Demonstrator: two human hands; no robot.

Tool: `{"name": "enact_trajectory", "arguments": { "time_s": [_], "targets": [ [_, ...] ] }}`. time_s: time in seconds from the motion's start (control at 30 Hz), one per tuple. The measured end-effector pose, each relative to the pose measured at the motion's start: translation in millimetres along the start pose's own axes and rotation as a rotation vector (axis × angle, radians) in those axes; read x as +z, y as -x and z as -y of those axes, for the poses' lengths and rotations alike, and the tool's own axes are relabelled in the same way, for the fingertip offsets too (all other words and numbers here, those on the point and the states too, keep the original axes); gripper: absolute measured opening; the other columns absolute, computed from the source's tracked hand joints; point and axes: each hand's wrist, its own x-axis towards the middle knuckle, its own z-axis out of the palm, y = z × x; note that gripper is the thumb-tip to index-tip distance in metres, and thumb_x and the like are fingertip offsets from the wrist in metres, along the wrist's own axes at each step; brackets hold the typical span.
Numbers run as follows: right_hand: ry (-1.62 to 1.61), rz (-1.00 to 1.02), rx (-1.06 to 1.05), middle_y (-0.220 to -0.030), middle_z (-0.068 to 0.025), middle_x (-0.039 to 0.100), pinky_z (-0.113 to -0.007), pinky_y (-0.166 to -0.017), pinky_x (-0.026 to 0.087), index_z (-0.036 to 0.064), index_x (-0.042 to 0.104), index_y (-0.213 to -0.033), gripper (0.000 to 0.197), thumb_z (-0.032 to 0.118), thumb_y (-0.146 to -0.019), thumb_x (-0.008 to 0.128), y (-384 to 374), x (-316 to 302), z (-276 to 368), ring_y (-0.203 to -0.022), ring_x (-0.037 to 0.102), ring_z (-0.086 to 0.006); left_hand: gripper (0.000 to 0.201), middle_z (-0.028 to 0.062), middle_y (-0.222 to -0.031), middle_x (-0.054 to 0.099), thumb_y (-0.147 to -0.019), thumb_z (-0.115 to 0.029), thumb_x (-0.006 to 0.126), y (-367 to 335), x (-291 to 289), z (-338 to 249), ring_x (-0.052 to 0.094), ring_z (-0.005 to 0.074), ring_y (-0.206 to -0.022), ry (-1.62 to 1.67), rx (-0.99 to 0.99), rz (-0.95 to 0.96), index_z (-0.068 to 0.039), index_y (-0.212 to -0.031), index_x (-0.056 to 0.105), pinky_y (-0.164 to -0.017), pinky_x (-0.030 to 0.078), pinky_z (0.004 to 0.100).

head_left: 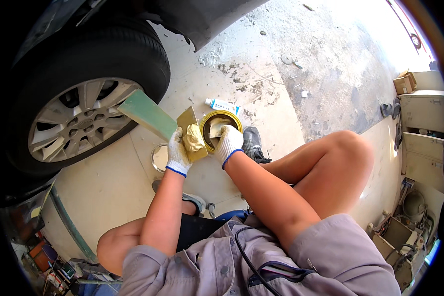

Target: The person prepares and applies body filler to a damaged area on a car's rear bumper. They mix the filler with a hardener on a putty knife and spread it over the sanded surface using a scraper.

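My left hand (179,154), in a white knit glove with a blue cuff, is closed around a yellowish flat plate (187,118) bearing a thick lump of cream-coloured putty (194,139). A long green flat strip (145,114) juts from the same hand toward the wheel. My right hand (229,142), gloved alike, is closed at the mouth of a round gold-rimmed can (238,119). Pale putty (218,126) shows in the can beside its fingers. What those fingers grip is mostly hidden.
A white-and-blue tube (223,106) lies beyond the can. Near my left wrist a round metal lid (159,158) rests on the floor. A car wheel (89,118) stands close on the left, under dark bodywork (202,19). Cabinets (423,116) line the right side.
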Motion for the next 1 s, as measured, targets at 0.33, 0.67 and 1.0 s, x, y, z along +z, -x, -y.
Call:
{"name": "enact_trajectory", "arguments": {
  "time_s": [0.33,0.67,1.0],
  "targets": [
    [-0.930,-0.200,-0.232,-0.130,-0.0114,0.066,-0.027,-0.091,0.052,-0.0010,0.051,-0.150,0.055,0.007,-0.096,0.057,129.3,-123.6,69.9,-0.107,0.062,-0.0147,0.052,0.0169,-0.133,0.062,-0.110,-0.042,0.034,50.8,66.7,-37.6,0.065,0.0318,-0.121,0.084,0.183,0.044,-0.006,-0.144,0.050,-0.103,0.055,0.0526],
    [0.214,-0.505,-1.286,-0.131,-0.0180,0.067,-0.046,-0.091,0.057,0.0022,0.063,-0.136,0.062,-0.005,-0.075,0.069,210.9,-191.2,140.6,-0.106,0.066,-0.0407,0.045,0.0141,-0.124,0.068,-0.110,-0.038,0.038,126.2,145.4,-30.7,0.068,0.0303,-0.114,0.294,0.123,0.424,-0.005,-0.131,0.059,-0.100,0.056,0.0475],
    [0.390,-0.536,-1.370,-0.129,-0.0217,0.067,-0.045,-0.091,0.055,-0.0008,0.063,-0.132,0.058,-0.005,-0.074,0.067,229.4,-216.5,181.5,-0.104,0.066,-0.0397,0.047,0.0135,-0.119,0.068,-0.110,-0.040,0.036,171.1,166.1,-55.9,0.068,0.0296,-0.113,0.256,0.233,0.518,-0.005,-0.128,0.060,-0.100,0.056,0.0462]
  ]
}}
